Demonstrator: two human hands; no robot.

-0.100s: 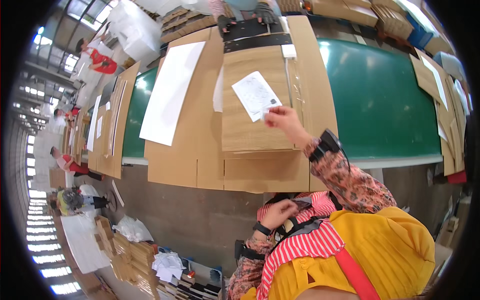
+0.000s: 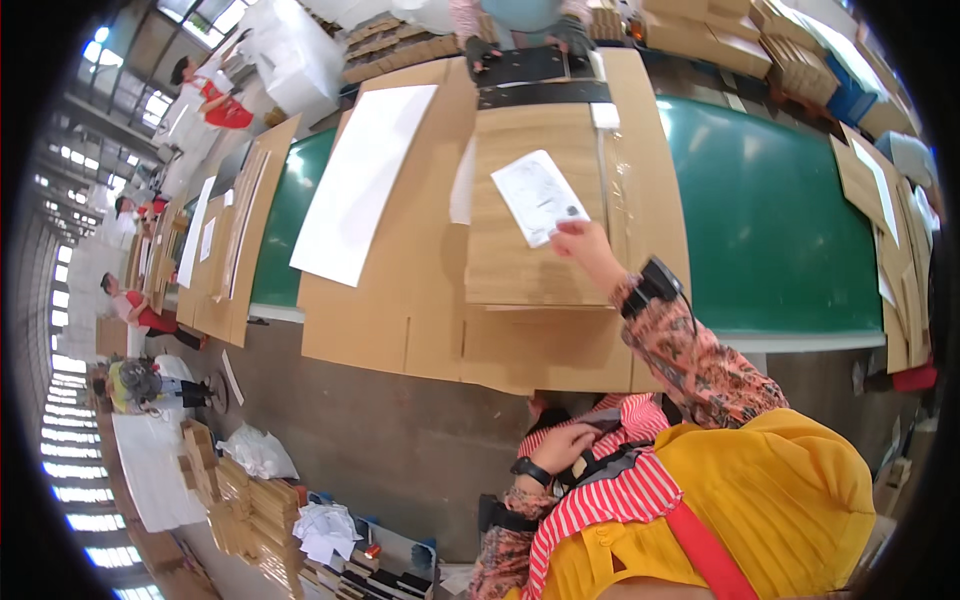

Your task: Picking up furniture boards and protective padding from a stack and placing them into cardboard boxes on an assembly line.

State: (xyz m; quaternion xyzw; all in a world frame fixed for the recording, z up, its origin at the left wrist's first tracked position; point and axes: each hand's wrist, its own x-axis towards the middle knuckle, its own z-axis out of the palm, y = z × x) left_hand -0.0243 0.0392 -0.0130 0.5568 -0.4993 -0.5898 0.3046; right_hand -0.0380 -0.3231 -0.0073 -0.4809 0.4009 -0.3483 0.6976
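A white printed sheet lies aslant on a stack of wood-grain panels. My right hand reaches over the panels with finger and thumb closed on the sheet's lower right corner. Under the stack is a large opened-out cardboard sheet. Close to my body, my left hand is at the red-and-white striped cloth of my apron, beside a dark grey fold. Its fingers are drawn together, and what they grip is hidden.
A long white board lies left of the panels. Across the green table, a co-worker's gloved hands rest on a black panel. More panels on cardboard lie farther left, and stacked cardboard stands on the floor.
The whole view has shifted slightly, so everything sits a little farther right and lower. My right hand stays at the sheet's corner, and my left hand stays at the apron.
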